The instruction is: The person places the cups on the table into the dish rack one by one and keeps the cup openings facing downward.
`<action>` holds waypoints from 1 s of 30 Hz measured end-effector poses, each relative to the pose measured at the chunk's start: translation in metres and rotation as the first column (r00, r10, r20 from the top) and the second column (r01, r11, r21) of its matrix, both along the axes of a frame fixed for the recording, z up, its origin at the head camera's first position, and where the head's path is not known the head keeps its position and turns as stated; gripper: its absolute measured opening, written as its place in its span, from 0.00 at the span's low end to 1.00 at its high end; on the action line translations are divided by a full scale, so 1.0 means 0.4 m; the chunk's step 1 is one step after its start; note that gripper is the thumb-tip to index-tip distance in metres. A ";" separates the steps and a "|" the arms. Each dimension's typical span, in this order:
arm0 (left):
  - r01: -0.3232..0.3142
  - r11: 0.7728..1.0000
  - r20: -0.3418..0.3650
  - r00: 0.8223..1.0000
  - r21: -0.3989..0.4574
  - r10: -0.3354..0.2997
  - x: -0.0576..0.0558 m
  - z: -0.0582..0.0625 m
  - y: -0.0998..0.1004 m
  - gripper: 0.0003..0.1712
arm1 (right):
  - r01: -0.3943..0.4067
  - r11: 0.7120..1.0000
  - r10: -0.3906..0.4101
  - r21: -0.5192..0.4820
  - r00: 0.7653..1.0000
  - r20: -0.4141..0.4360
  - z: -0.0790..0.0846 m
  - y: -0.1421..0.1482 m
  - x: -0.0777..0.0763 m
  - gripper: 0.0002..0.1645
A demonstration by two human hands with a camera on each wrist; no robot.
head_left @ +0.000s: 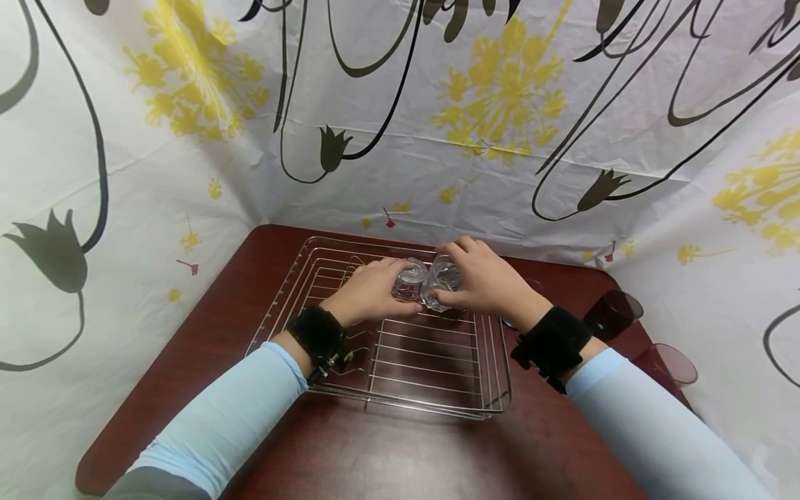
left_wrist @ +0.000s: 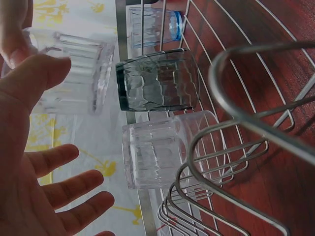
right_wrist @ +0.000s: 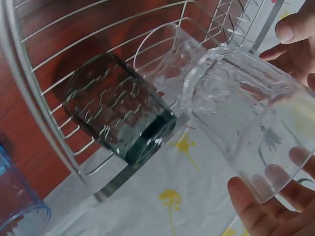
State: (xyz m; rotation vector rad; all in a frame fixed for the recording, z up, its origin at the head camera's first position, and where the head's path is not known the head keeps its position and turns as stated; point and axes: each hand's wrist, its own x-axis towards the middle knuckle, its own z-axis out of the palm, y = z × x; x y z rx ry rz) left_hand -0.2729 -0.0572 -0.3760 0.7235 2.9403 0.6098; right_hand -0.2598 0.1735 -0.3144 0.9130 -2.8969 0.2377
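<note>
My right hand (head_left: 484, 278) grips a clear faceted glass (right_wrist: 236, 108), tilted above the wire rack (head_left: 428, 347), with fingers around its side. Close to its left, a second clear glass (left_wrist: 155, 152) stands upside down on the rack. My left hand (head_left: 371, 288) is beside these two glasses, its fingers (left_wrist: 74, 184) spread and its thumb in front of the held glass in the left wrist view. Whether the left hand touches either glass I cannot tell. A dark green glass (right_wrist: 118, 108) stands upside down on the rack, mostly hidden from the head view.
A blue-tinted glass (right_wrist: 19, 196) stands beyond the rack's right side. Further right on the brown table (head_left: 400, 451) are a dark tumbler (head_left: 615, 312) and a reddish tumbler (head_left: 671, 364). Bent wire prongs (left_wrist: 231, 113) rise at the rack's left. Patterned sheeting (head_left: 400, 139) encloses the table's back and sides.
</note>
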 end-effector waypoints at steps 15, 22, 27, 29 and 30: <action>0.063 0.998 -0.014 0.998 0.003 -0.063 0.008 0.009 0.005 0.52 | -0.151 0.977 0.142 -0.148 0.987 -0.068 -0.020 -0.022 0.016 0.45; 0.080 0.990 0.087 0.992 0.118 -0.091 0.012 0.008 0.001 0.48 | -0.204 0.963 0.197 -0.175 0.979 -0.059 -0.022 -0.023 0.024 0.44; 0.059 0.994 0.134 0.988 0.091 -0.071 0.014 0.007 0.002 0.52 | -0.213 0.961 0.208 -0.174 0.977 -0.045 -0.032 -0.016 0.026 0.44; 0.054 0.995 0.138 0.988 0.078 -0.065 0.015 0.008 0.002 0.53 | -0.217 0.960 0.212 -0.175 0.976 -0.045 -0.037 -0.014 0.026 0.44; 0.056 0.996 0.139 0.988 0.075 -0.066 0.015 0.008 0.001 0.53 | -0.216 0.961 0.212 -0.173 0.976 -0.044 -0.039 -0.014 0.026 0.45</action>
